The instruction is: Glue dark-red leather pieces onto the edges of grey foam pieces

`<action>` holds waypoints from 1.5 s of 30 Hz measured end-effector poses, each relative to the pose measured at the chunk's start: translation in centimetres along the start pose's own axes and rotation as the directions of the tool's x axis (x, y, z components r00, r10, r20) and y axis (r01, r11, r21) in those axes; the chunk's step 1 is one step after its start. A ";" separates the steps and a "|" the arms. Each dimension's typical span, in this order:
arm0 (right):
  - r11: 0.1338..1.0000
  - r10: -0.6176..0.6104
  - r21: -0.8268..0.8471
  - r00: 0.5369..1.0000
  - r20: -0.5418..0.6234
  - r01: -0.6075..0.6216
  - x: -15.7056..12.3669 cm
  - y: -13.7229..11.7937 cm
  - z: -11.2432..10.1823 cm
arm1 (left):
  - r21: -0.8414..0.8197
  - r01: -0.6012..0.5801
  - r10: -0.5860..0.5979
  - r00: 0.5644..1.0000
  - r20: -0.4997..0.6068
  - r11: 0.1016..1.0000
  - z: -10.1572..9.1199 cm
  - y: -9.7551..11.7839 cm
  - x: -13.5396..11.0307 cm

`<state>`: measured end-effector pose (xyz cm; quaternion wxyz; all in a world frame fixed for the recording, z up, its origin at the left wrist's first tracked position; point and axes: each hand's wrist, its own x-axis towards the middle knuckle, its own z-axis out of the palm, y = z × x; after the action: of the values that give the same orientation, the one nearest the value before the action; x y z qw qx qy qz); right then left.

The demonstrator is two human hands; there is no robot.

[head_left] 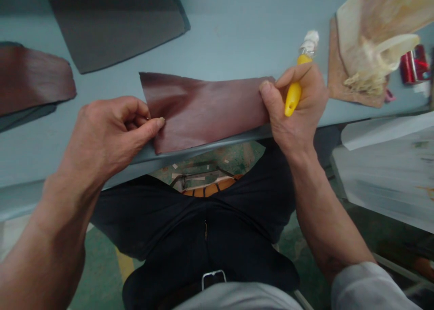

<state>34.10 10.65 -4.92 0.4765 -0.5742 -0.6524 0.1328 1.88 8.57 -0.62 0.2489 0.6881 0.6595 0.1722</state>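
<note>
A reddish-brown leather piece (pixel 217 106) lies at the front edge of the blue-grey table, slightly rippled toward its left end. My left hand (pixel 118 131) pinches its left edge between thumb and fingers. At the opposite end, my right hand (pixel 294 102) grips the upper right corner with thumb and forefinger. That same hand also holds a brush with a yellow handle (pixel 293 100); its wrapped, whitish head points away from me. The fingers behind the leather are partly hidden.
A dark grey tapered piece (pixel 122 32) lies farther back. Stacked reddish-brown pieces (pixel 34 79) are at the left. On the right stand a glue-stained plastic container (pixel 359 39) on a brown board (pixel 334 75) and a red can (pixel 414 65). Below is a white surface (pixel 389 165).
</note>
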 end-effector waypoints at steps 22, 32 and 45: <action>0.999 -0.028 -0.041 1.000 -0.011 0.027 0.0 0.7 0.3 | 0.018 -0.039 0.039 0.999 -0.030 0.999 0.3 -0.2 -0.1; 1.000 0.020 0.024 1.000 -0.013 -0.019 -0.2 0.5 0.6 | 0.037 -0.019 0.019 1.000 -0.004 0.999 0.0 0.3 -0.1; 0.999 0.043 -0.009 0.999 -0.017 -0.043 -0.2 0.7 0.3 | 0.025 -0.016 0.016 1.000 -0.001 1.000 0.0 0.3 0.0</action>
<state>34.26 10.80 -5.72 0.4762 -0.5915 -0.6365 0.1349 2.11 8.52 -0.45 0.2383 0.6962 0.6564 0.1663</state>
